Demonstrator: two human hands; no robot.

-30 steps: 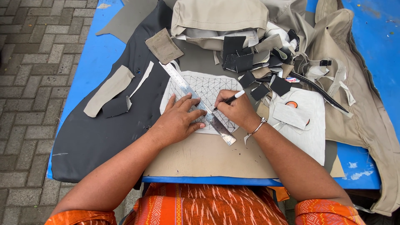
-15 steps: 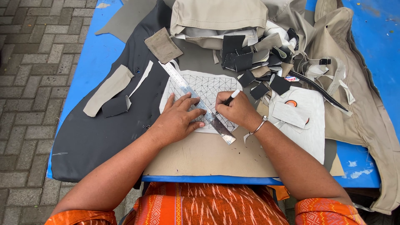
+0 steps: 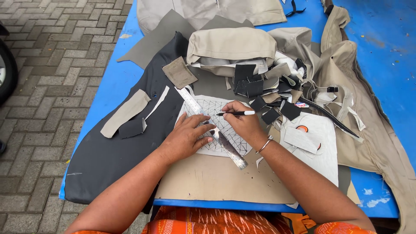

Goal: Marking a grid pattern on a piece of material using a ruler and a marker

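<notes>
Pressing down flat with fingers spread, the left hand (image 3: 187, 136) keeps the ruler (image 3: 211, 128) from sliding on the white sheet (image 3: 225, 118) in the middle of the table (image 3: 113, 82). The right hand (image 3: 245, 123) pinches a pen (image 3: 236, 113) beside the ruler's edge, so the line comes out straight.

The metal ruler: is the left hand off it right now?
No, the left hand presses its fingers down on the metal ruler, which lies slantwise across the white patterned sheet.
</notes>
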